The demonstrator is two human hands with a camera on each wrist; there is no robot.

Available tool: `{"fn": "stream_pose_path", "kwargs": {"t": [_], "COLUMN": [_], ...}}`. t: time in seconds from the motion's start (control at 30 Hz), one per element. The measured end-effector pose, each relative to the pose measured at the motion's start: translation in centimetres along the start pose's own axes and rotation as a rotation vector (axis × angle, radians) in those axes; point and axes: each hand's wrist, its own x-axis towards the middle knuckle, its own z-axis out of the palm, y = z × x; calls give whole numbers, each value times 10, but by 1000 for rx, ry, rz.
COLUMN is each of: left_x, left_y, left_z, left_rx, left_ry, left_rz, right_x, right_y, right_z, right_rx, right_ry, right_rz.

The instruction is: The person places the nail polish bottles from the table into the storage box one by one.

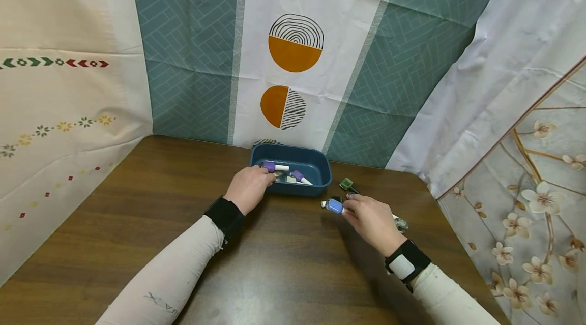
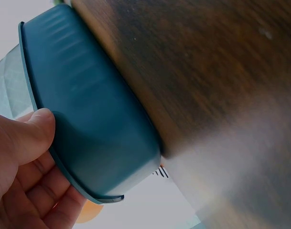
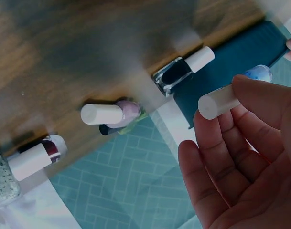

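My left hand (image 1: 249,187) grips the rim at the near left of a dark blue plastic bin (image 1: 297,190); in the left wrist view the thumb lies on the outer wall (image 2: 92,109). Inside the bin lie two purple nail polish bottles with white caps, one at the left (image 1: 268,166) and one near the middle (image 1: 297,175). Right of the bin, my right hand (image 1: 373,220) holds a blue nail polish bottle (image 1: 334,206) above the table. Thumb and fingers pinch its white cap (image 3: 217,102), and the glass end points toward the bin.
More nail polish bottles lie on the wooden table (image 1: 274,264) by the right hand: a black one (image 3: 176,76), a lilac one (image 3: 129,112), a dark red one (image 3: 52,149), a speckled one (image 1: 401,224) and a green one (image 1: 346,184). A patterned curtain (image 1: 197,86) hangs behind the table.
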Motion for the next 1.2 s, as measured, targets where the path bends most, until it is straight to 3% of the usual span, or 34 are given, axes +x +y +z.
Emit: {"fn": "stream_pose_path", "kwargs": {"t": [0.93, 1.2], "left_x": [-2, -2], "left_y": [2, 2], "left_z": [-5, -5], "left_rx": [-7, -12], "left_ry": [20, 11], "left_rz": [10, 8], "right_x": [54, 73], "right_y": [-2, -5], "right_z": [-1, 3], "right_rx": [31, 12], "right_ry": [27, 7], "right_rz": [40, 89]}}
